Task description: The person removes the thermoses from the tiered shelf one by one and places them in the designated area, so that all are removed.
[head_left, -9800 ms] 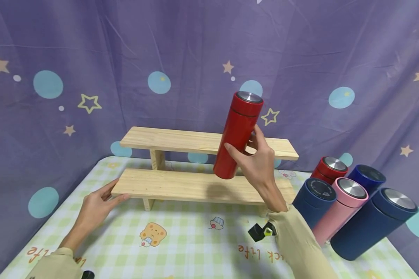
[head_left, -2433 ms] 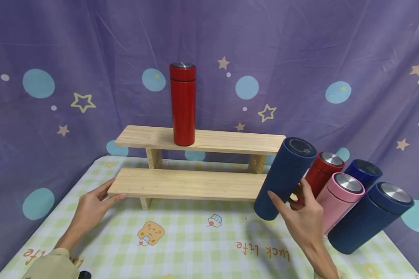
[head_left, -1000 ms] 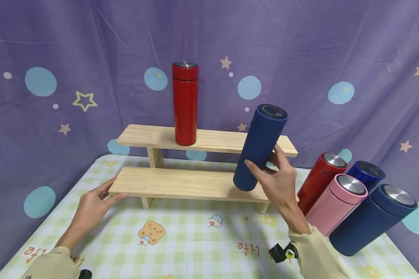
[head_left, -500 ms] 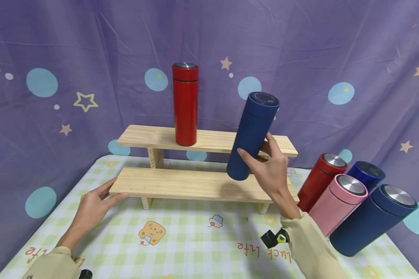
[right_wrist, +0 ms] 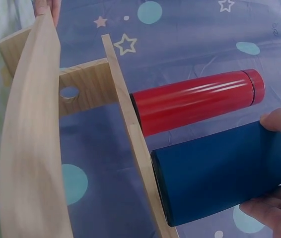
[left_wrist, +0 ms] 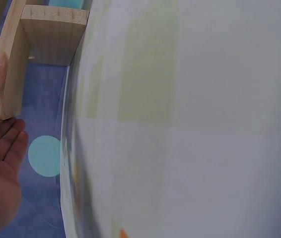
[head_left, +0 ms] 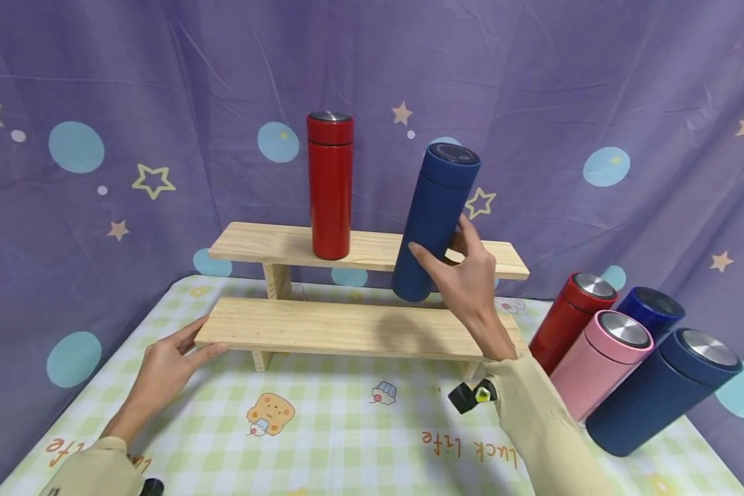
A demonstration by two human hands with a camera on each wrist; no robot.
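My right hand [head_left: 468, 279] grips a dark blue thermos [head_left: 435, 220] by its lower half, thumb on the near side. The thermos leans to the right, in front of the upper board of a two-tier wooden shelf [head_left: 322, 327]. In the right wrist view, its base [right_wrist: 163, 191] overlaps the edge of the upper board [right_wrist: 139, 148]. A red thermos [head_left: 330, 186] with a steel-topped lid stands upright on that board, left of the middle. My left hand [head_left: 167, 368] holds the left end of the lower board, thumb at its front corner [left_wrist: 11, 74], fingers round the end.
At the right of the table stand another red thermos [head_left: 570, 320], a bright blue one [head_left: 652, 308], a pink one [head_left: 601, 365] and a wider dark blue one [head_left: 657, 396], close together. A purple curtain [head_left: 372, 69] hangs behind. A checked cloth [head_left: 335, 441] covers the table.
The red thermos went from my right hand onto the upper board. My right hand then took the dark blue thermos from the group, moving it left and up. My left hand stays put.
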